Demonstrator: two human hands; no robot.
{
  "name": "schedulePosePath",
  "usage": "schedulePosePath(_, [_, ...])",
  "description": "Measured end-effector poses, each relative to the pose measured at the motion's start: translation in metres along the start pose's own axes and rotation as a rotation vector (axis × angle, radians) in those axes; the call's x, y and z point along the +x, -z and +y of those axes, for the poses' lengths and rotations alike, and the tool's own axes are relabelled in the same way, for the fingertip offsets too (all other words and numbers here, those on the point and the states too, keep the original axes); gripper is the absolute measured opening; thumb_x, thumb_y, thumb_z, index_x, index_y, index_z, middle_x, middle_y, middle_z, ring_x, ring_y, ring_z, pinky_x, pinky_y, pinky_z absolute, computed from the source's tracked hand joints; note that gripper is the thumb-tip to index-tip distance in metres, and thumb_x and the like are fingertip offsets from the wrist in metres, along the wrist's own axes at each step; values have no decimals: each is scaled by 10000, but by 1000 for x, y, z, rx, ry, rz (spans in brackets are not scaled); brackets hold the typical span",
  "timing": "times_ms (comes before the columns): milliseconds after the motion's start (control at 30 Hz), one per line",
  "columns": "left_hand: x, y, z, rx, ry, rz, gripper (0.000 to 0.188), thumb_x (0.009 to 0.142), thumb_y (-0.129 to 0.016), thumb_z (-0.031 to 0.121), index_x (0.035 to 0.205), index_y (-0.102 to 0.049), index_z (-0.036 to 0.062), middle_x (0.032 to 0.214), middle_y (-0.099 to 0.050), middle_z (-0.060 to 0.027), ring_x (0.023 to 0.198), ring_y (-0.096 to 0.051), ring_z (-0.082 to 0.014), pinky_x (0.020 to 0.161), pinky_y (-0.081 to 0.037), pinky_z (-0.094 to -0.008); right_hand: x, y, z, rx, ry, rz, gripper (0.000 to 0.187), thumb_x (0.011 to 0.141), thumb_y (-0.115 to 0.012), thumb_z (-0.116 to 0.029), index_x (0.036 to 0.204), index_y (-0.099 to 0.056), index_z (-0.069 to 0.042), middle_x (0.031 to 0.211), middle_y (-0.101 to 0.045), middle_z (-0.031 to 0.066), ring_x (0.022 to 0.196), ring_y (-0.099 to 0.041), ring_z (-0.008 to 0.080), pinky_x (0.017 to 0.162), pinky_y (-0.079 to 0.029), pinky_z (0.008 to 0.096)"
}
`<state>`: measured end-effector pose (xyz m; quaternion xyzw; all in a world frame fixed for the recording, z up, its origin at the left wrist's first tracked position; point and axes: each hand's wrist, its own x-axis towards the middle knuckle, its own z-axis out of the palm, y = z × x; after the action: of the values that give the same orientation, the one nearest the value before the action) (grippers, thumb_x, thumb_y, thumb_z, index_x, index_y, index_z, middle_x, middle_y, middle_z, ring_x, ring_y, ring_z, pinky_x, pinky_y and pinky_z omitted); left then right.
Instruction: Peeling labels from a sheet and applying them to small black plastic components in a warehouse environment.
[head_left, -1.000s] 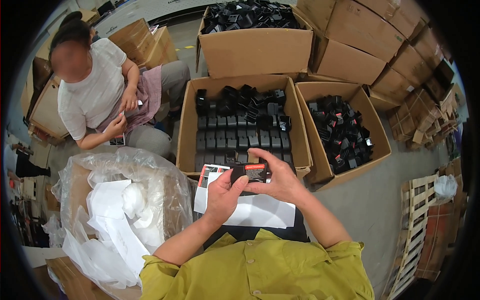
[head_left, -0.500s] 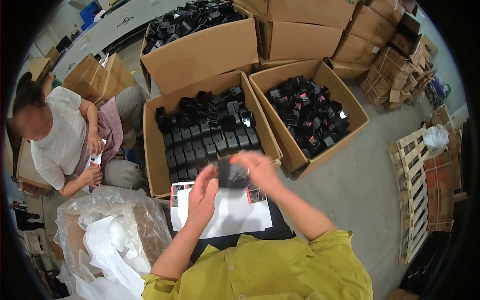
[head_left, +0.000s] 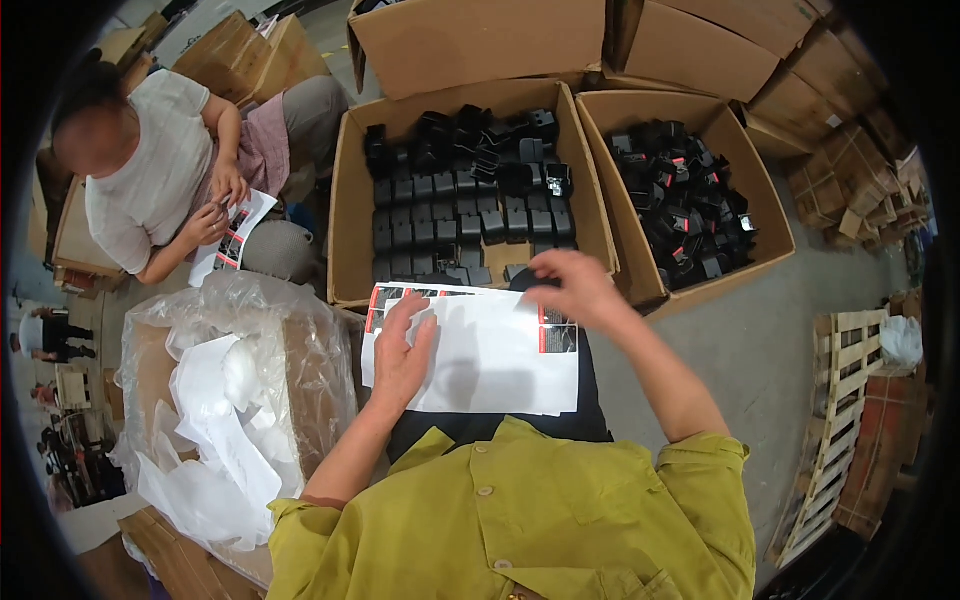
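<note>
Left hand (head_left: 402, 352) free, right hand (head_left: 572, 286) at the near edge of the middle box (head_left: 350, 210)

The label sheets (head_left: 480, 365) lay on the lap, just in front of the middle box, over a dark cloth (head_left: 500, 428); they were mostly white, with black-and-red labels (head_left: 557, 332) at the right end and more along the far edge. The left hand was over the left part of the sheets, in front of the middle box, its fingers loosely parted and holding nothing; whether it touched the paper could not be told. The right hand was at the near right corner of the middle box with its fingers bent; a dark piece (head_left: 520, 281) lay just beside the fingertips, and whether they gripped it could not be told.

Inside the middle box, black parts (head_left: 455, 212) stood in rows, with a loose heap toward its far side; a patch of bare cardboard showed in its nearest row. To its right stood another box (head_left: 765, 205) full of jumbled black parts, some with red labels; behind it rose a larger carton (head_left: 480, 45). To its left sat a co-worker (head_left: 160, 150), both hands on a printed sheet (head_left: 232, 240); nearer, at its front left, was a plastic-lined box (head_left: 308, 385) holding crumpled white paper (head_left: 235, 430); well to its right stood a wooden pallet (head_left: 830, 440).
</note>
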<state>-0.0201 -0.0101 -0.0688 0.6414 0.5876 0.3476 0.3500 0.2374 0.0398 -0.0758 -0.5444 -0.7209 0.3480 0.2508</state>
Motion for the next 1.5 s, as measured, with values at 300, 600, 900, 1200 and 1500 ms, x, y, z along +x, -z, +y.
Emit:
schedulePosePath(300, [-13,17,13,-80,10,62,259,822,-541,161,1043,-538,26,1157,-501,-140,1071,-478,-254,863,-412,-342,1,-20,-28,19,-74,-344,220,669,-681,-186,806,-611,-29,795,-601,109,745,-569,235,657,-431,289])
schedulePosePath(600, [-30,28,37,-106,-10,3,202,821,-559,154,963,-568,11,915,-597,-83,791,-567,-146,678,-447,-250,-17,-1,-32,83,253,55,144,812,-556,-136,790,-598,1,715,-587,44,650,-542,120,601,-432,248])
schedulePosePath(900, [-17,-13,34,-1219,507,-565,549,810,-581,185,1261,-301,46,1247,-405,-70,1141,-403,-155,931,-346,-312,-16,-8,-71,894,-126,127,165,864,-520,-161,832,-576,-9,720,-550,-39,644,-458,8,567,-387,162])
schedulePosePath(1200, [-10,-8,62,-1006,297,44,379,766,-643,147,1084,-494,6,1015,-543,-52,930,-506,-133,822,-398,-265,-48,-17,-104,251,162,188,166,711,-664,-61,838,-564,-20,764,-560,64,669,-552,133,606,-452,234])
schedulePosePath(1500, [-16,-7,66,-967,273,-31,281,780,-640,210,963,-524,31,874,-536,-15,810,-496,-94,732,-400,-244,-47,-27,-102,256,195,174,118,726,-644,-54,809,-577,0,728,-582,72,572,-542,139,551,-453,238])
